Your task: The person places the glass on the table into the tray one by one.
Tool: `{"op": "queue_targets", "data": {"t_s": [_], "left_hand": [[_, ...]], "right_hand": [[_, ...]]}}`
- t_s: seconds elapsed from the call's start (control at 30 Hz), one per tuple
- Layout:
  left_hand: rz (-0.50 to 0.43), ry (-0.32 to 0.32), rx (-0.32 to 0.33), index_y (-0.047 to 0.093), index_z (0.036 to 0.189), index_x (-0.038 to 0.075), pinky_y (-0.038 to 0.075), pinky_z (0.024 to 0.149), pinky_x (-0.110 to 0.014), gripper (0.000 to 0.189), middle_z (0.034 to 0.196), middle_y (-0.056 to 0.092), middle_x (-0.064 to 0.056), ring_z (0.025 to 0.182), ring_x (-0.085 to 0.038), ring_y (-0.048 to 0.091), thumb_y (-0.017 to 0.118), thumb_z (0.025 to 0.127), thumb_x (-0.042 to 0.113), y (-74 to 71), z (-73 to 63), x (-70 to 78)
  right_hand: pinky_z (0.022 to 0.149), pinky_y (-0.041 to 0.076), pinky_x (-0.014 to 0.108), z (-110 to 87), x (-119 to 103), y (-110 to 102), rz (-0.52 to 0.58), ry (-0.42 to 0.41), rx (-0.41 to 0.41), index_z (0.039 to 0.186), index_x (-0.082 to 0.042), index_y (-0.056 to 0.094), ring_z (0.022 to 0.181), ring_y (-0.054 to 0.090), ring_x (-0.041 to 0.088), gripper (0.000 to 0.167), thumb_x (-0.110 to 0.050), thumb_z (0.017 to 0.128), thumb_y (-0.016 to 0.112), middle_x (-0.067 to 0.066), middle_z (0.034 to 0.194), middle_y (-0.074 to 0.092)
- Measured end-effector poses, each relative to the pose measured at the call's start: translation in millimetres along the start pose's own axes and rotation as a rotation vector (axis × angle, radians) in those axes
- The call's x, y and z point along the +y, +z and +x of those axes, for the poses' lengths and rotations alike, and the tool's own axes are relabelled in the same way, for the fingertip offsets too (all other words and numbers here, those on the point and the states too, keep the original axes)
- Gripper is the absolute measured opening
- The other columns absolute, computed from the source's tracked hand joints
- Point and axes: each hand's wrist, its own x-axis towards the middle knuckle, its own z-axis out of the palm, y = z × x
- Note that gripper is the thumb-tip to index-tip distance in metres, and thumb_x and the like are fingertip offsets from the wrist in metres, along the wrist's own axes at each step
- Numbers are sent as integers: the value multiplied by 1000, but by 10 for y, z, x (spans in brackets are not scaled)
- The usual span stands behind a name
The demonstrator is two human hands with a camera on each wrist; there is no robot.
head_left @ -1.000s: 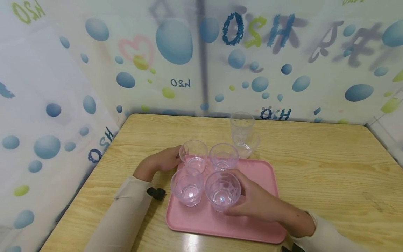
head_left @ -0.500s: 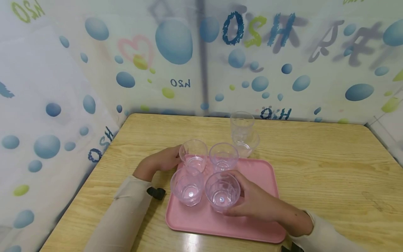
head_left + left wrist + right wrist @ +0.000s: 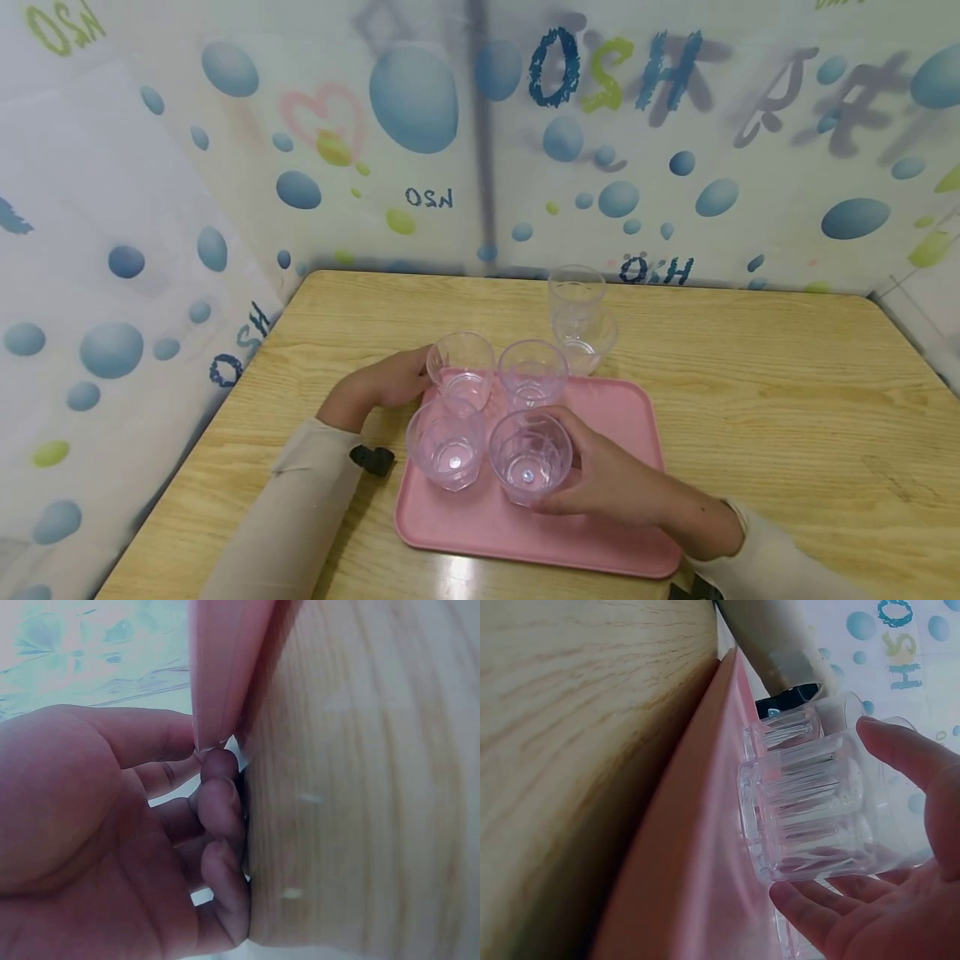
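Upright on the pink tray: back left cup, back right cup, front left cup and front right cup, all clear. Inside each front one, a bright spot at the bottom. In the right hand's grip, the front right cup. In the left hand's pinch, the tray's edge. Behind, on the table, two more clear cups. Only in the left wrist view, curled fingers by the rim; only in the right, tall grooves down the held cup. On the wall, blue and green "OSH".
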Motion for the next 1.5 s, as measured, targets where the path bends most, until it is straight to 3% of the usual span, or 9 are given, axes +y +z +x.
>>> {"op": "queue_targets", "data": {"t_s": [0.83,1.1,1.37,1.5], "left_hand": [[3,-13,0,35,155,11,33,120,-53,56,153,47,-14,144,-34,41,49,105,29,6,-4,8],[2,-9,5,34,155,10,32,119,-54,56,154,46,-15,144,-36,40,49,105,29,12,-12,17],[-11,-18,2,33,156,10,31,120,-53,57,155,45,-14,145,-35,40,50,105,29,5,-18,32],[-14,-19,1,32,156,11,31,120,-53,58,155,44,-13,145,-34,40,50,105,29,4,-18,36]], "right_hand": [[113,40,41,-3,20,-13,-9,8,-16,146,-29,37,131,51,17,92,-41,71,89,-5,137,55],[114,40,34,-31,-2,-64,6,16,-24,148,-27,34,135,50,20,96,-42,71,89,-1,141,54],[114,40,49,-70,-79,-149,44,20,-47,152,-24,30,141,45,31,99,-35,74,89,3,149,48],[115,39,49,-92,-89,-198,43,13,-49,151,-25,31,142,44,30,96,-32,75,89,1,151,45]]}}
